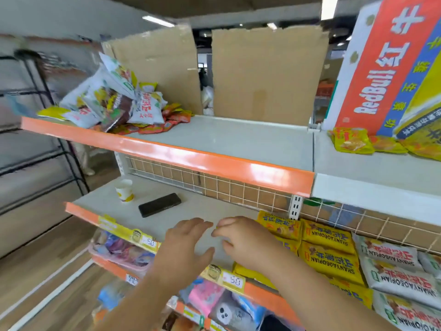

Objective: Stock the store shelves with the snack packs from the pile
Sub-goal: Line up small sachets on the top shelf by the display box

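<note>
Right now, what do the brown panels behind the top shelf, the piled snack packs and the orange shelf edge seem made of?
Brown panels: cardboard, matte, ragged torn top edges.
Snack packs: probably thin plastic film, glossy and crumpled.
Orange shelf edge: glossy, showing glare; plastic or painted metal, unclear.

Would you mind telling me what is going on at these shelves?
A person is stocking shelves. The left hand, open and empty, and the right hand, fingers curled, are over the grey middle shelf, next to yellow snack packs. Whether the right hand holds anything is unclear. The jumbled pile of white, yellow and red snack packs lies on the grey top shelf.
</note>
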A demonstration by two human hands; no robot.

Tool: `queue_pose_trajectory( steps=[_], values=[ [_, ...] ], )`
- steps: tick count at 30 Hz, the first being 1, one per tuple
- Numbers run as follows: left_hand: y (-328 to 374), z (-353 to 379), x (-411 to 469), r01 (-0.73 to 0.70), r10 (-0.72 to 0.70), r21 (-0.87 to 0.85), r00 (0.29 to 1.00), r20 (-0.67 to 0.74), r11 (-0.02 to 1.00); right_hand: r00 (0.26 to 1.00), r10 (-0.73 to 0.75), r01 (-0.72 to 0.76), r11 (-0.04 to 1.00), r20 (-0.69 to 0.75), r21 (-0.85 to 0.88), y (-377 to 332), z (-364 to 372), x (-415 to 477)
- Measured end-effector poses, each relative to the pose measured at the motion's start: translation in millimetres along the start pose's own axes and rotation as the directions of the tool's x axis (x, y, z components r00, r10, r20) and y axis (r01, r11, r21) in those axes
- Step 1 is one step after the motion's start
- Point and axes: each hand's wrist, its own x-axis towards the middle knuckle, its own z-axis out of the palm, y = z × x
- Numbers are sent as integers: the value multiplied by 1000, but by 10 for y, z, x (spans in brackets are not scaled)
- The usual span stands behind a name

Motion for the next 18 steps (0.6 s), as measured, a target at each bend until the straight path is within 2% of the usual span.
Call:
queue_pose_trajectory(
  steps=[4, 7, 9, 13, 18],
  values=[
    [-10, -792, -46, 100, -98, -2, 966, -239, 995, 971, -191, 201, 978, -143, 61, -539, -383, 339],
    [97, -1340, 68, 133, -113, 37, 938, -328, 990, 922, -274, 318, 939, -273, 132, -789, -745, 447],
    [193, -1620, 183, 129, -92, 77, 923, -375, 989, 889, -296, 356, 927, -350, 118, -863, -1038, 488],
    [410, -2006, 451, 136, -67, 136, 904, -421, 981, 864, -281, 341, 937, -417, 76, -826, -1678, 536],
    [610, -2256, 816, 180, -125, 106, 911, -393, 978, 889, -202, 249, 967, -412, 63, -561, -2280, 581]
  ],
)
